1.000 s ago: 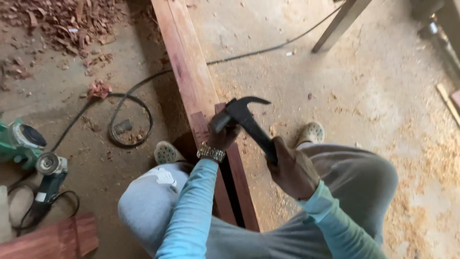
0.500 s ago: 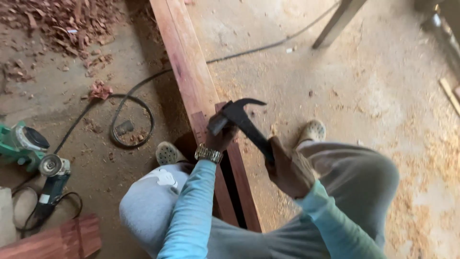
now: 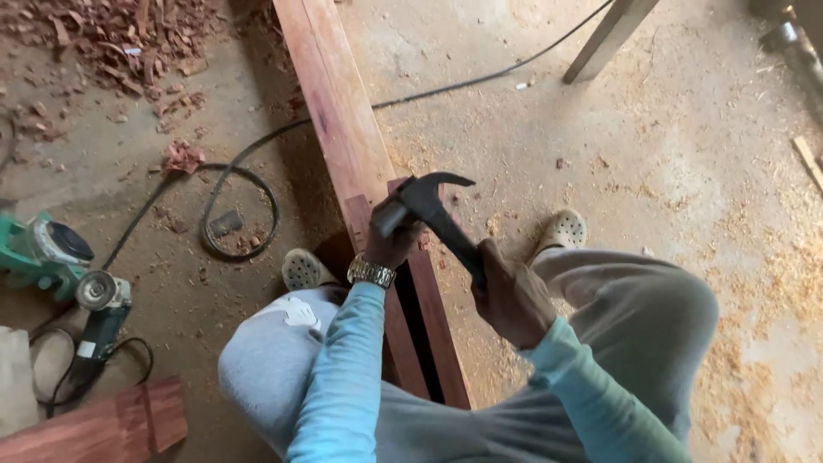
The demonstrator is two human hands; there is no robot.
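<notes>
A long reddish wooden beam (image 3: pixel 336 111) runs from the top of the view down between my legs. My right hand (image 3: pixel 512 298) grips the handle of a black claw hammer (image 3: pixel 437 210), whose head sits over the beam's near part. My left hand (image 3: pixel 393 240), with a metal watch at the wrist, is wrapped around the hammer's head end and rests on the beam. Two narrower reddish strips (image 3: pixel 429 334) with a dark gap between them lie along the beam under my forearm.
A green power tool (image 3: pixel 39 253) and an angle grinder (image 3: pixel 96 317) lie on the dusty floor at left, with black cables (image 3: pixel 240 206) looping nearby. Wood chips (image 3: pixel 111 43) pile at top left. A red plank (image 3: pixel 94 424) lies bottom left. Sawdust covers the right.
Both hands and the hammer have stayed almost in place over the beam. The view has shifted only slightly.
</notes>
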